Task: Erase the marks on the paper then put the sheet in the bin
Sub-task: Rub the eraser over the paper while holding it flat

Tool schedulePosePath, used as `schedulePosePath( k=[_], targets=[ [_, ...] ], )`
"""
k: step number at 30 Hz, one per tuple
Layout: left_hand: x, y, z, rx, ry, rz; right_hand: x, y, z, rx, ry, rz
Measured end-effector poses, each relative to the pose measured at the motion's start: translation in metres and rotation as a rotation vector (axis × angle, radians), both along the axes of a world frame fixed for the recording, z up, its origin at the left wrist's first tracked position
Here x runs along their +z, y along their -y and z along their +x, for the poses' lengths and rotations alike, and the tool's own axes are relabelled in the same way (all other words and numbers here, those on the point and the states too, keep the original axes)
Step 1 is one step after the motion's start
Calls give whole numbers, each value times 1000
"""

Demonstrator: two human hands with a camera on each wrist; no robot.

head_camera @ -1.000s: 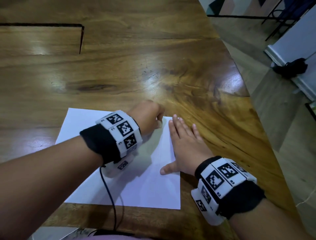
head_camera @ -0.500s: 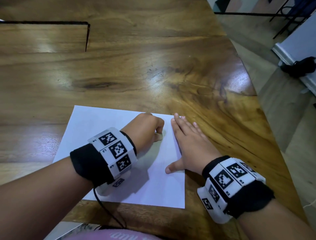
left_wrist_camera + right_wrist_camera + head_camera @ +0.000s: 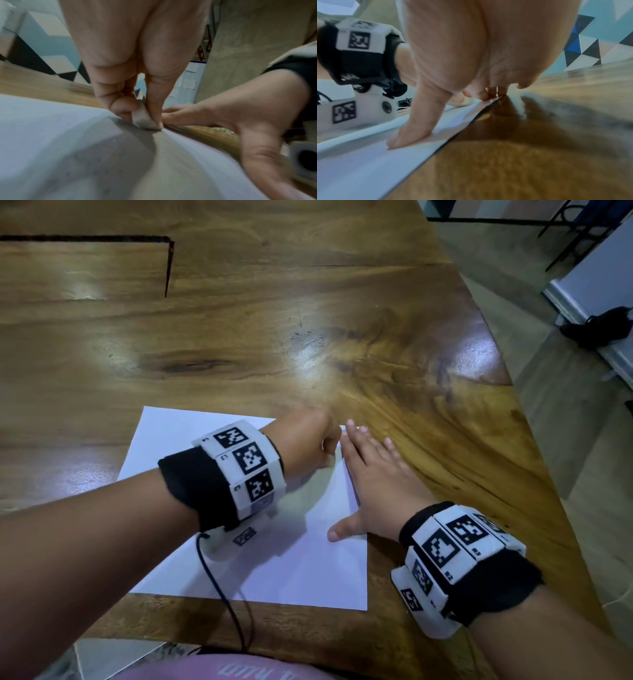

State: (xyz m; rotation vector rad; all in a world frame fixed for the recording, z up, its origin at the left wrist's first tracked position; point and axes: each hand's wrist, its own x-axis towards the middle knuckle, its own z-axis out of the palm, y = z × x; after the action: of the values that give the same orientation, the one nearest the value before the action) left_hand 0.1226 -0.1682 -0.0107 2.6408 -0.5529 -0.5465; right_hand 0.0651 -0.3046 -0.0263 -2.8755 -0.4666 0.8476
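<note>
Lying flat near the front edge of the glossy wooden table [image 3: 308,320]: white paper [image 3: 291,570]. Pinching an eraser [image 3: 145,120] against it, left hand [image 3: 305,443]; pressing flat with straight fingers, right hand [image 3: 373,477]. Showing beyond: grey floor [image 3: 565,412].

The left hand [image 3: 306,445] has slid away from the person along the sheet [image 3: 294,563], up toward its far right corner, after sitting lower on the page half a second ago. Its grip carries the eraser [image 3: 145,120] along, and the tip now presses the paper right by the far edge, just beside the right hand's fingertips [image 3: 169,115]. A second ago the left hand was up near that corner too, so that is a rub down and back up. The head view has also shifted a little.
</note>
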Motion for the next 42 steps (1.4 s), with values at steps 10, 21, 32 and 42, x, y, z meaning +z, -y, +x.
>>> schedulePosePath(
  k=[10, 21, 32, 42],
  targets=[
    [-1, -5, 5, -109, -7, 6, -1, 0, 0, 1, 4, -15],
    [-2, -2, 9, -119, -30, 13, -1, -1, 0, -2, -2, -24],
    [-5, -1, 9, -88, 17, 18, -1, 0, 0, -8, -6, -21],
    [2, -13, 15, 11, 46, -17, 1, -1, -1, -9, -8, -30]
  ],
)
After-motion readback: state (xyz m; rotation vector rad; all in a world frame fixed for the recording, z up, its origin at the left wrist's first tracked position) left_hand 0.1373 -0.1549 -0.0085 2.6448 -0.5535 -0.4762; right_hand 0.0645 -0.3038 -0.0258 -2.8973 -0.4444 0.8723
